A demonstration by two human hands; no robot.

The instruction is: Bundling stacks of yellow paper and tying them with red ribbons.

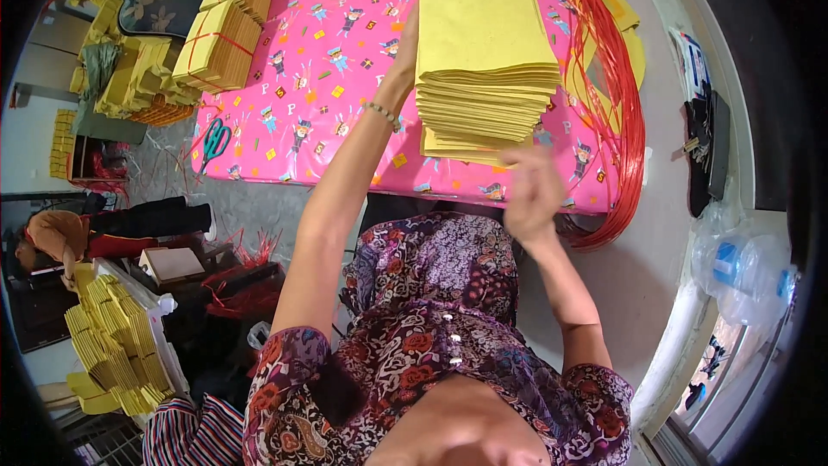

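Note:
A tall stack of yellow paper envelopes (483,26) stands on the pink-covered table in front of me, its layered edges toward me. My left hand (408,47) lies along the stack's left side, with a beaded bracelet on the wrist; its fingers are mostly hidden by the stack. Just below the stack's near right corner is my right hand (533,192), smeared by motion, so its fingers cannot be made out. To the right, a long bundle of red plastic strands (625,155) drapes over the table's edge.
Tied envelope bundles (216,43) sit at the table's far left. Green-handled scissors (216,140) lie at the left edge of the pink tablecloth (302,78). More envelope piles (116,328) stand lower left, beside a striped cloth (194,431). Clear plastic bags (742,263) are at right.

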